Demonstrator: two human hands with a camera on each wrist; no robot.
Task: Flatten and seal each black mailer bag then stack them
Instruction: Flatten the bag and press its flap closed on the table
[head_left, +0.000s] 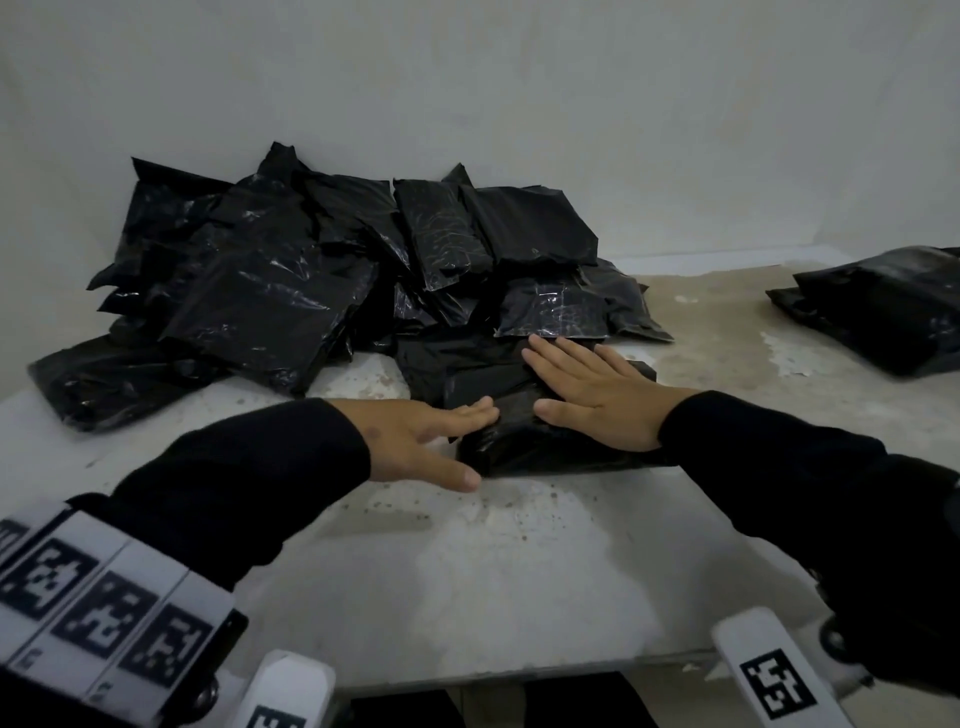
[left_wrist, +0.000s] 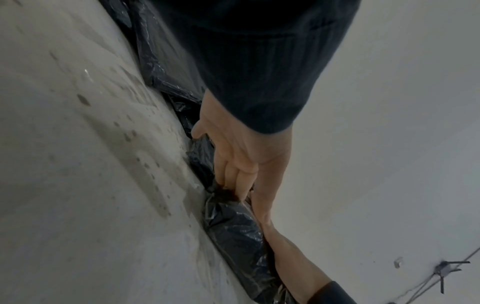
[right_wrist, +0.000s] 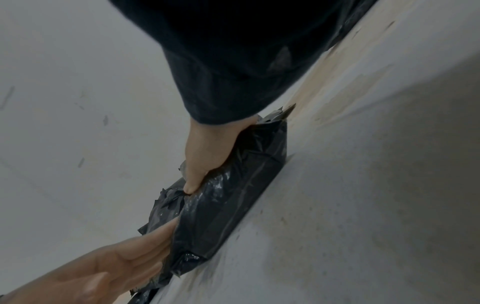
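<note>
A filled black mailer bag (head_left: 524, 447) lies on the table in front of me. My right hand (head_left: 587, 397) presses flat on its top with straight, spread fingers. My left hand (head_left: 441, 436) lies open at the bag's left end, its fingertips on the plastic and its thumb on the table. In the left wrist view the left hand (left_wrist: 233, 162) pushes its fingers into the crinkled bag (left_wrist: 233, 232). Seen from the right wrist, the right hand (right_wrist: 205, 156) bears down on the bag (right_wrist: 233, 197), and the left hand (right_wrist: 116, 265) touches its far end.
A loose heap of several black mailer bags (head_left: 291, 280) fills the back left and middle of the white, stained table (head_left: 467, 571), right behind the bag. A small stack of bags (head_left: 883, 306) sits at the far right. A pale wall stands behind.
</note>
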